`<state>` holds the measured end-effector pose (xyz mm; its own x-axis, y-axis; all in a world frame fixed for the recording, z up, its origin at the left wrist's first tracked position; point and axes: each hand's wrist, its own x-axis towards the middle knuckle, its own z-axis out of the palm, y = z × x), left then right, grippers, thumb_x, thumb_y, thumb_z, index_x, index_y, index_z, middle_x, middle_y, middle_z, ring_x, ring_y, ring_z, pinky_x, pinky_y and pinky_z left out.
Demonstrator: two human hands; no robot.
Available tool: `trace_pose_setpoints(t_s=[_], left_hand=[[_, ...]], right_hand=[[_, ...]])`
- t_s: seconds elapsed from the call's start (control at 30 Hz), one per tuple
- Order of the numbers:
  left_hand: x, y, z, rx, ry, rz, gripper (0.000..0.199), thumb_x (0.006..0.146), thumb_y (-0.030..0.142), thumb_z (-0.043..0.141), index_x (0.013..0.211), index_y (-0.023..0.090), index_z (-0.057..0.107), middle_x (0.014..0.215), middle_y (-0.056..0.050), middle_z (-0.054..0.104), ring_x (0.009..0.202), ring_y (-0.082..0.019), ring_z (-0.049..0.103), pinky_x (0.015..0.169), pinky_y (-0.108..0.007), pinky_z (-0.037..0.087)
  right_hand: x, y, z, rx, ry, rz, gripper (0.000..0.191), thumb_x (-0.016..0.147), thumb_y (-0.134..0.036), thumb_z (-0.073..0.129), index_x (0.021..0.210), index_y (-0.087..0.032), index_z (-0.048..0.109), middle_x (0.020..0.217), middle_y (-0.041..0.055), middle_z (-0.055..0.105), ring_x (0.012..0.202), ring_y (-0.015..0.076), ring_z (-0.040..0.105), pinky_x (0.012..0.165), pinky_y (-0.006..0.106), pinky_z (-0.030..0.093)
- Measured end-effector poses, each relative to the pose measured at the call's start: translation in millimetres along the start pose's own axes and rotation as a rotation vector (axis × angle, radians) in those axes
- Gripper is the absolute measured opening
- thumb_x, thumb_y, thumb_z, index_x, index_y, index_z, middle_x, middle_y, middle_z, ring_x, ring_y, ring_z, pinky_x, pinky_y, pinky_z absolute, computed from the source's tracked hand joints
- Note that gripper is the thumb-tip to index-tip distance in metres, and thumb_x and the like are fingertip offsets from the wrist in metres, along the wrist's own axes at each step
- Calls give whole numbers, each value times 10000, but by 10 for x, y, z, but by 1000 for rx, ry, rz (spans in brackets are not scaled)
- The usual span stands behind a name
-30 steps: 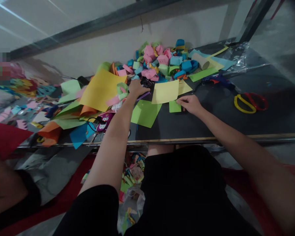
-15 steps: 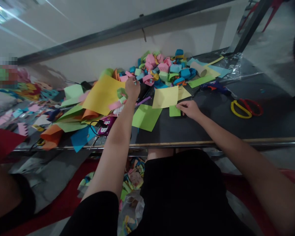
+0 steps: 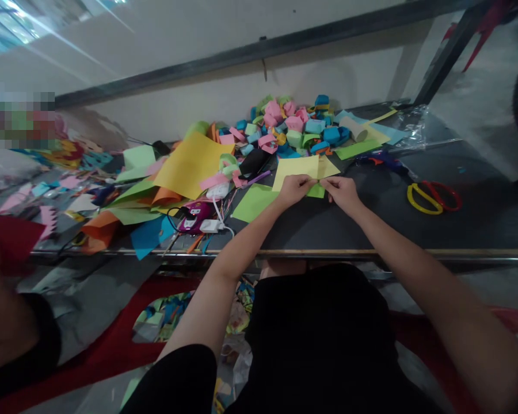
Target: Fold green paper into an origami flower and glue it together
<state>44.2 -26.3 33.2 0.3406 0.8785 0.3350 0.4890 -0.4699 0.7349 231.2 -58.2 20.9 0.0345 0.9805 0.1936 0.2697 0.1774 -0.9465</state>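
Head view: arms point(image 3: 252, 231) angled inward; right fingers point(image 3: 333, 181) pinching small green card point(image 3: 316, 191), left fingers point(image 3: 306, 181) adjacent, closure unclear.

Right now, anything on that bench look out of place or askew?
Mainly the bright blue sheet, front left: its corner pokes over the bench's front edge, so it might slip. Also, what looks like a purple power strip sits among loose paper, an odd mix. The small green piece shows nothing odd.
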Motion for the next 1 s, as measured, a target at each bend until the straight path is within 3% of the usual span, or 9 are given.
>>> trace_pose_setpoints(t_s=[0.1, 0.17, 0.33, 0.43, 0.63, 0.8, 1.0], left_hand=[[1, -62, 0, -148, 12, -114, 374, 989, 471, 597, 744, 197, 666, 566, 23, 613, 530, -129, 583, 579, -272, 461], [6, -92, 14, -242, -2, -169, 368, 1005, 496, 582, 815, 196, 680, 587, 19, 630, 517, -131, 611, 558, -269, 482], [15, -120, -3, -376, -130, -177, 423, 902, 559, 734, 769, 174, 620, 693, -23, 711, 639, -138, 723, 558, -227, 515], [-1, -129, -43, -369, -193, -159, 465, 850, 562, 790, 699, 155, 622, 757, -82, 773, 653, -124, 724, 589, -228, 544], [-45, -158, -58, -428, -205, -153, 511, 814, 631, 797, 694, 155, 653, 737, -90, 787, 615, -116, 704, 592, -240, 554], [-63, -151, -26, -434, -224, -158, 507, 844, 623, 770, 709, 147, 658, 764, -111, 785, 618, -119, 701, 561, -237, 514], [-102, -153, -2, -293, -143, -73, 478, 907, 628, 681, 747, 178, 664, 792, -83, 782, 655, -125, 699, 608, -244, 503]], right_hand=[[-18, -71, -10, -21, -156, 1, 591, 731, -755, 763, 656, -170, 724, 569, 44, 678, 398, 101, 505, 444, 249, 384], [-25, -79, -15, -48, -194, -9, 597, 740, -750, 763, 616, -168, 708, 625, 78, 726, 386, 85, 495, 438, 242, 381], [-8, 5, -18, -32, -73, -6, 600, 760, -754, 747, 647, -166, 707, 698, 112, 767, 387, 90, 524, 418, 234, 384], [17, 48, -14, -15, -67, -3, 615, 764, -770, 735, 653, -165, 700, 697, 118, 764, 399, 97, 535, 411, 233, 385], [31, 64, 9, 9, -196, 28, 629, 801, -787, 696, 741, -162, 728, 758, 101, 782, 400, 95, 553, 431, 239, 423], [-32, -19, -2, -47, -131, 23, 594, 836, -746, 702, 691, -170, 696, 552, 41, 666, 392, 100, 533, 444, 237, 427], [-19, 1, -3, -15, -76, 5, 611, 822, -762, 697, 697, -164, 710, 553, 43, 658, 394, 98, 525, 432, 239, 411]])
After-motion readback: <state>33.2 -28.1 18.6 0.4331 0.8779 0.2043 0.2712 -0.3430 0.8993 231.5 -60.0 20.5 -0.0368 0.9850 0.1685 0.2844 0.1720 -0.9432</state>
